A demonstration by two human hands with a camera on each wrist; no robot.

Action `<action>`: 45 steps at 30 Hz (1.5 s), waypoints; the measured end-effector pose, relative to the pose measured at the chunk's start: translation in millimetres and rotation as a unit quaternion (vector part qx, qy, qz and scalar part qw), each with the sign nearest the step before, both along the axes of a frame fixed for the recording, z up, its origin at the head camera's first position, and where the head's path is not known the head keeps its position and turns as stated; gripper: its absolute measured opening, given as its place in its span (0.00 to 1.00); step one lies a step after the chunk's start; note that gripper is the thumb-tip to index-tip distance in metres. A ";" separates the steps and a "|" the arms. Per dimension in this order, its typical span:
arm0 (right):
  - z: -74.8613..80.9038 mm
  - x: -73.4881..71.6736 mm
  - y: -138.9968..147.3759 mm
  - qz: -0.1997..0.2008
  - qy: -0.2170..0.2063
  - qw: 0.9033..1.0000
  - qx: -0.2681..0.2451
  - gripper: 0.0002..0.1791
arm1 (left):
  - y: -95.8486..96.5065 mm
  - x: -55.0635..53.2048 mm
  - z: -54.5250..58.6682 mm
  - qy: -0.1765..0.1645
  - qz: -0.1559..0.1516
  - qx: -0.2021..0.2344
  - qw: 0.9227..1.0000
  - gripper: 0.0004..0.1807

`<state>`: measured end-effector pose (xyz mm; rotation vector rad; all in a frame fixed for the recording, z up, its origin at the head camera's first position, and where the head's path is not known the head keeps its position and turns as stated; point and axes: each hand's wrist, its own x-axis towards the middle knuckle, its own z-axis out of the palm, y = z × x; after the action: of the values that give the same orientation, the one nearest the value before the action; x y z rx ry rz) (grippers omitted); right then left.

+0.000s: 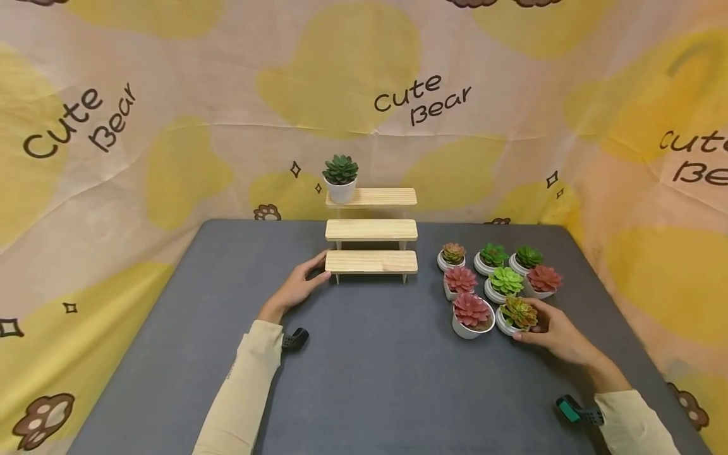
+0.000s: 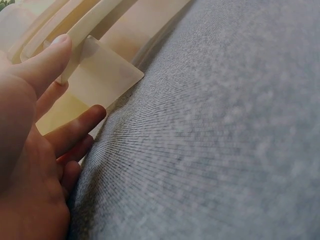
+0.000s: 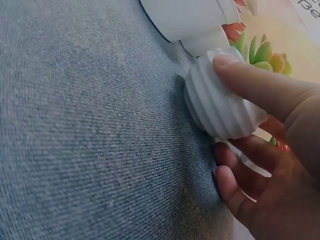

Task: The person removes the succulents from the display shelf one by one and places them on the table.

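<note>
A three-tier wooden stand stands at the middle back of the grey table. My left hand holds the left end of its lowest step, thumb in front, as the left wrist view also shows. On the top step's left end sits a dark green succulent in a white pot. At the right, my right hand pinches a potted succulent with green-orange leaves between thumb and fingers. Its ribbed white pot appears close in the right wrist view, low at the grey surface.
Several other potted succulents crowd beside it, among them a large red one, a bright green one and a dark red one. A yellow patterned cloth hangs behind the grey table.
</note>
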<state>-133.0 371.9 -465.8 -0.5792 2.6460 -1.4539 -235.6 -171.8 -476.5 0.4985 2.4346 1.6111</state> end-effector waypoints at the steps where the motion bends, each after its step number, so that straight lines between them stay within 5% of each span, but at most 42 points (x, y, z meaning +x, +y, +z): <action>1: -0.6 1.3 0.3 0.001 -0.002 1.000 -0.001 0.34 | 1.2 3.0 4.9 -0.002 -0.002 0.001 1.000 0.35; 6: -4.9 4.6 1.5 0.018 -0.003 1.000 -0.004 0.33 | 4.0 11.9 18.6 -0.002 -0.008 0.008 1.000 0.35; 23: 2.6 7.7 6.1 -0.013 -0.023 1.000 0.008 0.38 | 1.0 11.9 20.3 0.003 -0.003 -0.003 1.000 0.35; 32: 39.8 8.4 14.6 0.003 -0.005 1.000 -0.025 0.34 | -3.9 -3.7 -11.0 0.006 0.013 -0.007 1.000 0.35; 39: 73.6 -6.0 4.9 0.029 0.043 0.998 -0.036 0.35 | -5.4 -6.4 -14.1 0.014 0.012 0.002 1.000 0.35; 45: 90.2 -19.1 -16.6 0.033 0.039 0.999 -0.019 0.33 | -6.1 -5.0 -12.9 0.006 0.011 -0.003 1.000 0.35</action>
<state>-152.1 355.3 -375.6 -0.7337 2.6342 -1.4970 -240.6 -177.9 -489.5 0.4844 2.4611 1.6144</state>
